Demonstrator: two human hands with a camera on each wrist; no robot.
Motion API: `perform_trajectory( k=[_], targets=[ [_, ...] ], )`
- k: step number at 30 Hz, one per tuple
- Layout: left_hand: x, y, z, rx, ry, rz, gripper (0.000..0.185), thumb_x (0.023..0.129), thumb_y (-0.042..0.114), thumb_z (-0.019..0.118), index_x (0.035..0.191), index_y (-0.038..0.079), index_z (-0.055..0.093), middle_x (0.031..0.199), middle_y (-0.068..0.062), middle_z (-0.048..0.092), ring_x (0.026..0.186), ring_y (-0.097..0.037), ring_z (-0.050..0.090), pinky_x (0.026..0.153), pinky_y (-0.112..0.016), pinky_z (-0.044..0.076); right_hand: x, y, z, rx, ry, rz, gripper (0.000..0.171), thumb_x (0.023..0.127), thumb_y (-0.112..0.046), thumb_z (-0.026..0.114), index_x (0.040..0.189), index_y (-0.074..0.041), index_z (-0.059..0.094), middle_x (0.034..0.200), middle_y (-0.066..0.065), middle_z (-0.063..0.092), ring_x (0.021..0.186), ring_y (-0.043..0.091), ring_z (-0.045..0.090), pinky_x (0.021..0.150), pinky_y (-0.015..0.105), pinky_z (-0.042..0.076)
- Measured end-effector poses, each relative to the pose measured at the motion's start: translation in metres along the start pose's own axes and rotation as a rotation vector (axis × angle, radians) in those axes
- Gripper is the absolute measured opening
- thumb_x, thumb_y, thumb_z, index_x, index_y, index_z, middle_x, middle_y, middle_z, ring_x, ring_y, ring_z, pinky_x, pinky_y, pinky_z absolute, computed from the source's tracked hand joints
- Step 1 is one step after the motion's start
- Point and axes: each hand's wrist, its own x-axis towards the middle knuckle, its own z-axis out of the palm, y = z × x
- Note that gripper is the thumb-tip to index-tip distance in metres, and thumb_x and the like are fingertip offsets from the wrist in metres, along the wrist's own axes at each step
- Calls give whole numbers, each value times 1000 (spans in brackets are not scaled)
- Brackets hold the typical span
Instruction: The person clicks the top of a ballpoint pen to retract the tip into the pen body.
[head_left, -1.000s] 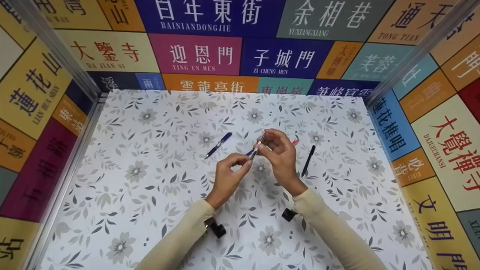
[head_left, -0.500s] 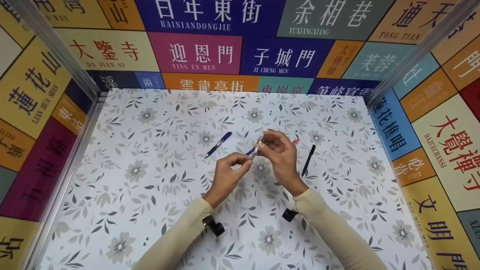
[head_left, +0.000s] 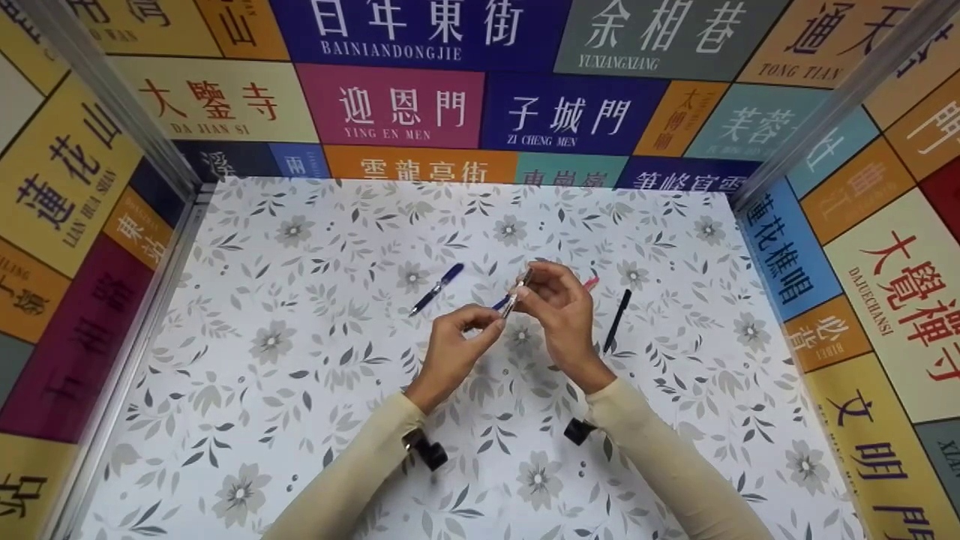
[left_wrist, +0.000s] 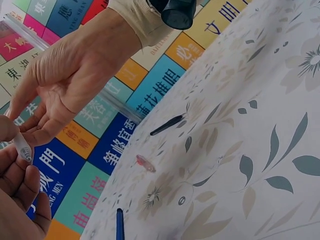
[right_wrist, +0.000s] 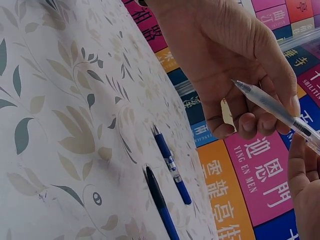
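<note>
Both hands meet on a pen with a clear barrel, held raised over the patterned surface. My left hand pinches its lower end between thumb and fingers in the head view. My right hand pinches it farther up, with the other fingers curled behind. In the right wrist view the clear pen shows its pointed tip in front of the left palm. One end of the clear pen appears between fingertips in the left wrist view. Behind the hands lies a blue pen with a black end, mostly hidden from the head camera.
Left of the hands lies a blue pen with a grip and clip. A black pen rests to the right. A small pink object lies near it, partly behind the right hand. Sign-printed walls border the white floral tabletop.
My left wrist has shifted very slightly left and up. Both hands keep their hold on the clear pen, and the things on the tabletop stay put.
</note>
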Motion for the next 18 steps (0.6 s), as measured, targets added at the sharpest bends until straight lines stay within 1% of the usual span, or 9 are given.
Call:
perform_trajectory(
  k=[1,6,8,12,15,16,18],
  targets=[
    [0,0,0,-1,-5,-4,8,100,9,82,105,4,85,98,-4,81,93,-17,74,89,-31,57,0,0,0,0,1,0,45,98,14,71,137,24,51,117,38,61,97,28,75,82,42,67],
    [3,2,-3,14,-30,-5,8,100,9,82,105,5,85,98,-6,81,93,-17,74,92,-35,58,1,-2,-1,-10,-3,-5,45,98,14,71,137,24,52,115,22,69,98,29,76,82,42,67],
    [3,2,-4,26,-37,2,7,100,9,82,106,6,85,98,-6,80,93,-16,73,92,-38,59,1,-2,-2,-17,-13,-13,46,98,14,71,137,26,49,115,19,70,99,29,76,82,42,67],
    [4,3,-7,53,-45,14,7,100,11,82,106,9,85,98,-3,79,92,-15,72,91,-38,57,1,-2,-4,-26,-43,-27,46,98,14,71,137,25,49,116,20,69,101,32,76,85,45,67],
    [4,2,-10,76,-44,27,7,100,12,82,107,11,86,98,0,79,91,-15,70,86,-36,54,1,-2,-6,-27,-65,-38,41,99,13,71,137,17,57,118,23,68,103,35,76,87,49,66],
    [4,2,-11,83,-43,33,8,101,12,82,107,11,86,98,1,78,91,-15,69,85,-36,54,1,-2,-6,-26,-73,-42,41,99,14,71,137,17,57,119,24,68,103,36,76,88,50,66],
    [4,2,-13,95,-44,39,8,101,11,82,108,10,86,99,2,78,91,-15,69,83,-34,53,1,-2,-7,-26,-85,-47,39,99,14,70,137,12,60,120,25,68,104,36,76,88,51,66]
  ],
)
